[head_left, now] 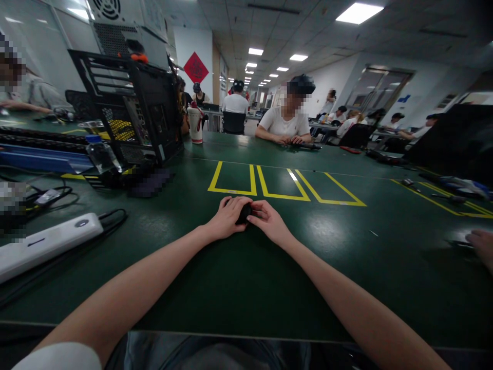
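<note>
Both my arms reach forward over the dark green table (239,277). My left hand (227,218) and my right hand (269,221) meet at the middle, just in front of the yellow taped boxes (269,182). Between them sits a small black object (244,213), too small to name. Fingers of both hands curl round it, the left from the left side and the right from the right. Most of the object is hidden by my fingers.
A white power strip (42,241) with black cables lies at the left. Behind it stand an open black computer case (131,108), a plastic bottle (100,154) and a white cup (195,125). A person in white sits across the table (287,126). Another person's hand (481,246) rests at the right edge.
</note>
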Demonstrator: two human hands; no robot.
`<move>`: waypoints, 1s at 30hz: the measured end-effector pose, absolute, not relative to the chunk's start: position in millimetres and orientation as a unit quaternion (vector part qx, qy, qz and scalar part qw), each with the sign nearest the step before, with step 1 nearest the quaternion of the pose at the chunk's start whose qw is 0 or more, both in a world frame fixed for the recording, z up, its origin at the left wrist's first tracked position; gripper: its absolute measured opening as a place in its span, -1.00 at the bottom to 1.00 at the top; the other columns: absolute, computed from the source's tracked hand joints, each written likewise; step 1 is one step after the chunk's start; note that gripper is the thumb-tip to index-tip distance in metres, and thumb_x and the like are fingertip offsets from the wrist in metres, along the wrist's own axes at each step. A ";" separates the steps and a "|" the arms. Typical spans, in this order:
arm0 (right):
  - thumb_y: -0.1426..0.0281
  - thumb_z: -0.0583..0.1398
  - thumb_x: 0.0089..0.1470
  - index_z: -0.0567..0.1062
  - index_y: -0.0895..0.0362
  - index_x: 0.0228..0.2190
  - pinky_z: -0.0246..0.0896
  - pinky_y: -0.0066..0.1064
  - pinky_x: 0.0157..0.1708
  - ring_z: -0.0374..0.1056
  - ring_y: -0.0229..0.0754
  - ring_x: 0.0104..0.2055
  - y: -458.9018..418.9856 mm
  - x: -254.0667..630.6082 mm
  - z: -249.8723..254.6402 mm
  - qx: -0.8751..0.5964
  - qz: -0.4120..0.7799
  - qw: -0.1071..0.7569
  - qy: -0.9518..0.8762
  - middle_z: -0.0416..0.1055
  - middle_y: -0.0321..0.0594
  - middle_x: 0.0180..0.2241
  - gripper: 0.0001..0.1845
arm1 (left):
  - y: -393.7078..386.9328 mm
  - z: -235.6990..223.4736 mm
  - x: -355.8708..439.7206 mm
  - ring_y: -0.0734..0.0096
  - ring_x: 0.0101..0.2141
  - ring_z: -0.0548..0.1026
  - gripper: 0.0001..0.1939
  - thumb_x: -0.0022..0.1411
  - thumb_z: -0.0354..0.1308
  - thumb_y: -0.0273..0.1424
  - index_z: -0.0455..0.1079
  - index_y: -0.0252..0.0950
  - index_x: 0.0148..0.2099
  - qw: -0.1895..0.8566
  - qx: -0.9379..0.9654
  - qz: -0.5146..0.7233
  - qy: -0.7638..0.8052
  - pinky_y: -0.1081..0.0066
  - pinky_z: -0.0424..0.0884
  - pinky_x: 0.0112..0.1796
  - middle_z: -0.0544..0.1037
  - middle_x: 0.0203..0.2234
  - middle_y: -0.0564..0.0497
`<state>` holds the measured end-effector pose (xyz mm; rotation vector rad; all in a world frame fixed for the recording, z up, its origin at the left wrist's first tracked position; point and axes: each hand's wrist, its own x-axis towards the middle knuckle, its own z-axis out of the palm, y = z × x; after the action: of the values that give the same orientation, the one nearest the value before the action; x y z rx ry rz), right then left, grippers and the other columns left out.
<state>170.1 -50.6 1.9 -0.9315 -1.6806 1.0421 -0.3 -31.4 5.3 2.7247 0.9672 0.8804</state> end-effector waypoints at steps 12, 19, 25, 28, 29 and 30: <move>0.32 0.18 -0.11 0.30 0.10 -0.30 0.24 -0.30 -0.18 0.31 -0.23 -0.21 -45.0 167.8 0.4 -0.408 0.431 0.476 -0.649 0.31 -0.25 -0.26 -0.73 | -31.8 5.7 0.8 0.22 -0.01 0.21 -0.41 0.00 0.09 -0.40 -0.07 -0.21 0.07 0.055 0.900 0.285 0.326 0.12 -0.04 0.03 0.26 -0.07 -0.07; 0.34 0.17 -0.10 0.28 0.08 -0.26 0.25 -0.32 -0.17 0.33 -0.25 -0.21 -52.8 167.7 2.5 -0.379 0.459 0.447 -0.668 0.29 -0.27 -0.22 -0.71 | -32.7 6.1 0.0 0.22 0.00 0.20 -0.42 0.01 0.08 -0.41 -0.06 -0.20 0.06 0.059 0.899 0.285 0.326 0.13 -0.06 0.04 0.25 -0.06 -0.07; 0.35 0.18 -0.11 0.30 0.07 -0.32 0.24 -0.32 -0.14 0.31 -0.24 -0.18 -52.2 165.6 0.6 -0.385 0.425 0.479 -0.665 0.30 -0.30 -0.28 -0.77 | -32.9 6.2 0.7 0.23 0.00 0.20 -0.42 0.00 0.09 -0.42 -0.06 -0.19 0.06 0.061 0.897 0.286 0.330 0.13 -0.05 0.03 0.26 -0.07 -0.06; 0.35 0.18 -0.11 0.29 0.07 -0.23 0.21 -0.27 -0.11 0.28 -0.21 -0.13 -48.9 167.1 -0.2 -0.405 0.421 0.468 -0.663 0.30 -0.23 -0.19 -0.67 | -32.7 6.3 1.3 0.22 -0.01 0.21 -0.41 0.00 0.09 -0.42 -0.06 -0.19 0.06 0.063 0.898 0.284 0.331 0.13 -0.05 0.03 0.26 -0.07 -0.06; 0.34 0.18 -0.10 0.29 0.08 -0.20 0.20 -0.26 -0.09 0.28 -0.20 -0.12 -48.4 167.7 -0.2 -0.411 0.425 0.460 -0.663 0.29 -0.21 -0.16 -0.65 | -32.6 6.0 1.4 0.22 -0.01 0.21 -0.41 -0.01 0.09 -0.42 -0.06 -0.20 0.06 0.062 0.897 0.284 0.332 0.13 -0.05 0.03 0.26 -0.07 -0.06; 0.34 0.17 -0.10 0.29 0.08 -0.18 0.19 -0.25 -0.08 0.28 -0.19 -0.11 -48.4 168.1 -0.2 -0.412 0.429 0.452 -0.665 0.29 -0.20 -0.15 -0.64 | -32.5 5.7 1.6 0.22 -0.01 0.21 -0.41 -0.01 0.10 -0.42 -0.06 -0.20 0.06 0.061 0.897 0.284 0.333 0.13 -0.05 0.03 0.26 -0.07 -0.07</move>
<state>168.1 -48.4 -0.2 -1.0190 -1.6418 1.0605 1.6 -32.5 5.7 2.7137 1.0079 0.8577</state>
